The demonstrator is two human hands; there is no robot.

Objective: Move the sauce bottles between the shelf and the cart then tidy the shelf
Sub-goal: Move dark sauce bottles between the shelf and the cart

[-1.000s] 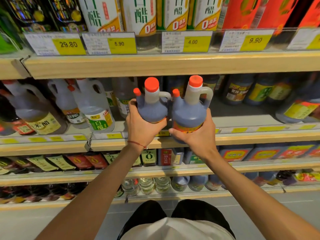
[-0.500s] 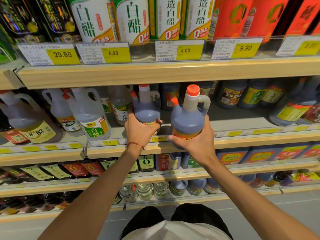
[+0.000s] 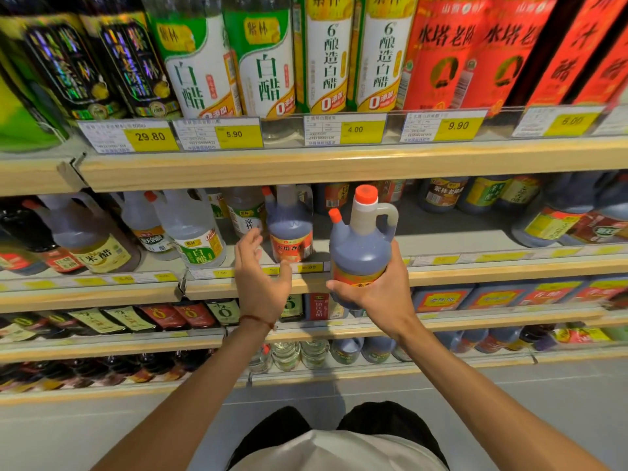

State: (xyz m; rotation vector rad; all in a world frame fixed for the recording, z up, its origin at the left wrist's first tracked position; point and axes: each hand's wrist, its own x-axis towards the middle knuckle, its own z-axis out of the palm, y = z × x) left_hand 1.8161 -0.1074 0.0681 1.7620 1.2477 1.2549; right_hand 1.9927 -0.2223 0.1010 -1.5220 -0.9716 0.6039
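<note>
The right hand (image 3: pixel 375 294) grips a dark sauce bottle (image 3: pixel 362 253) around its lower body, holding it upright in front of the shelf (image 3: pixel 475 275) edge. The left hand (image 3: pixel 260 283) is spread open and holds nothing. A second dark bottle (image 3: pixel 290 229) stands on the shelf at 1 o'clock from the left hand, just beyond its fingertips.

Dark brown plastic jug with orange-red caps (image 3: pixel 362 246) carried orange-yellow label. Second dark jug, centre frame (image 3: pixel 289 229), wore red-orange label. Clear plastic jug, left of centre (image 3: pixel 193 229), had green-and-white label. Pale wooden shelf edge (image 3: pixel 339 161) held white-and-yellow price tags (image 3: pixel 345 129). Upper right: red cartons (image 3: pixel 452 52) with yellow characters. Thin red string bracelet (image 3: pixel 260 320).
</note>
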